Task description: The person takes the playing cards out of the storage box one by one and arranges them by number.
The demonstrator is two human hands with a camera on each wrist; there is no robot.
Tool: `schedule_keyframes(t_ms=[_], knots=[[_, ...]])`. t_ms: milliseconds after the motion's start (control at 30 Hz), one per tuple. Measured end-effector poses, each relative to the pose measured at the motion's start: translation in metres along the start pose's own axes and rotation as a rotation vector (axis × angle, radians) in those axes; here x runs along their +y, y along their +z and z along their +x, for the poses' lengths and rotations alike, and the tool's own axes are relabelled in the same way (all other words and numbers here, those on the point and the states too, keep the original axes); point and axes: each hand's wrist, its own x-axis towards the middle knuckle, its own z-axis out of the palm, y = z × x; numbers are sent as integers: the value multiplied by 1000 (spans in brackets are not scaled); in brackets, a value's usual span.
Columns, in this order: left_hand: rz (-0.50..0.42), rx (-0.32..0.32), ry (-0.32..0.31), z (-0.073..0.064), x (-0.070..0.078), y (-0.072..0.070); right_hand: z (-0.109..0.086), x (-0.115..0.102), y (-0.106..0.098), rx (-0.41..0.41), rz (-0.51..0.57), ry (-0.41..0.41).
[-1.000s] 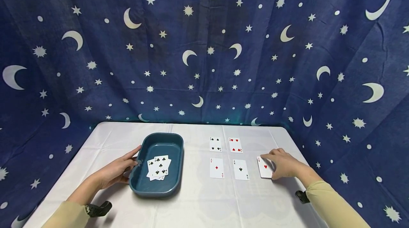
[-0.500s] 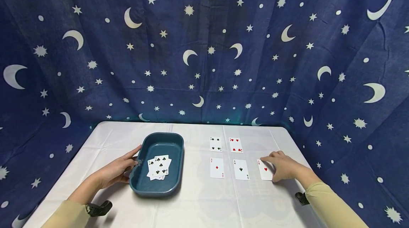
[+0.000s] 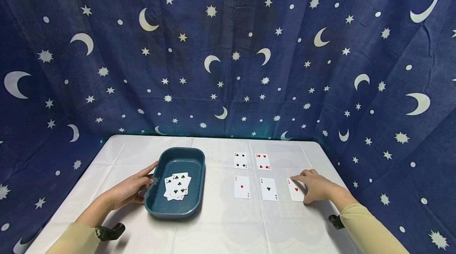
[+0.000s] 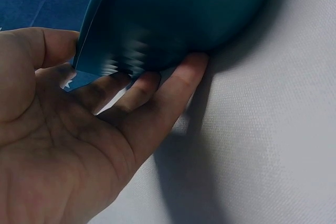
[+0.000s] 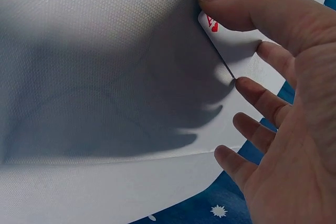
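Heart ace (image 3: 295, 192) slid nearer, btwn R thumb (image 5: 231, 7) & fingers (image 5: 257, 95).

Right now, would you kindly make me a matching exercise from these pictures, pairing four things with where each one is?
Things
1. Dark teal, rounded rectangular tray
2. White ace of hearts card
3. White ace of clubs card
4. White five of clubs card

Places
A. Between the white ace of diamonds card and the ace of hearts
B. Touched by the left hand
C. Topmost in the tray
D. Touched by the right hand

Pairs
1-B, 2-D, 3-A, 4-C
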Motion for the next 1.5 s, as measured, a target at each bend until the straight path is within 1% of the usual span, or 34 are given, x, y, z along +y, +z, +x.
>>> schedule_keyframes(t_ms=[267,433,533,667,700,867,1000,1167,1367,1500], knots=[[-4,1,-2,0,1,-1,-1,-1,-1,-1,7,-10],[-8,-3,5,-1,0,-1,-1,0,-2,47,23,-46],[-4,-3,7,-1,0,-1,2,0,-2,74,39,-48],[2,1,7,-2,-1,-2,8,-6,-6,115,42,-75],[1,3,7,-2,-1,-2,10,-9,-8,132,42,-92],[-10,20,0,-2,-1,0,17,-30,-18,213,41,-175],[-9,15,-2,-2,-1,0,26,-51,-24,261,31,-217],[-7,5,-1,-2,0,0,40,-82,-30,289,34,-270],[-17,25,-22,-1,-1,1,58,-125,-36,314,65,-345],[-20,35,-32,1,0,1,68,-158,-41,308,79,-407]])
